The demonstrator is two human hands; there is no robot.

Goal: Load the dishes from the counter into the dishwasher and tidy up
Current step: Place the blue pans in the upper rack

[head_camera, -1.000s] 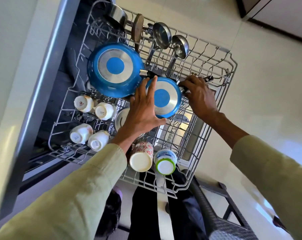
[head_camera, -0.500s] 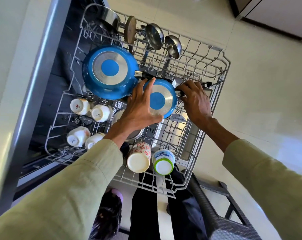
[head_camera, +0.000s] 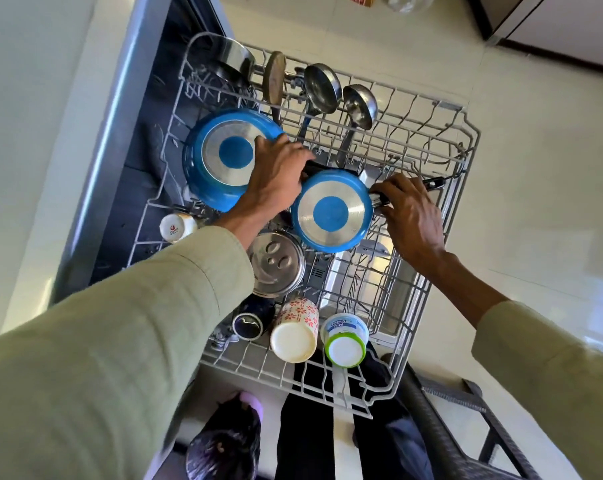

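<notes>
The right hand (head_camera: 409, 216) has its grip closed round the black handle (head_camera: 431, 183) of the small blue pan (head_camera: 331, 211), which lies bottom-up at the centre of the frame in the dishwasher rack (head_camera: 466, 157). The left hand (head_camera: 277, 174) curls its grip over the rim of the large blue pan (head_camera: 220, 157), also bottom-up, just left of it. Below them sit a steel lid (head_camera: 275, 263), a floral cup (head_camera: 294, 330) and a curd tub (head_camera: 345, 339).
</notes>
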